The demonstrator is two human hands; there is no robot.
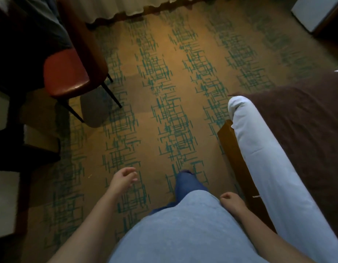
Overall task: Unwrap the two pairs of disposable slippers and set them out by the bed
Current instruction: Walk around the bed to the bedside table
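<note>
No slippers or wrappers show anywhere in the head view. My left hand (pixel 124 177) hangs over the patterned carpet at lower centre, fingers loosely curled and apart, holding nothing. My right hand (pixel 229 201) is low beside my light blue shirt, close to the bed's wooden side rail (pixel 232 154), fingers curled inward with nothing in them. The bed (pixel 263 145) runs along the right, with a white sheet edge and a brown cover (pixel 297 118) on top.
A red-seated chair (pixel 65 74) on thin dark legs stands at the left, next to dark furniture (pixel 16 145). White curtain hem (pixel 126 6) lies along the far wall. A pale cabinet (pixel 316 12) sits far right. Green-patterned tan carpet (pixel 164 92) fills the middle.
</note>
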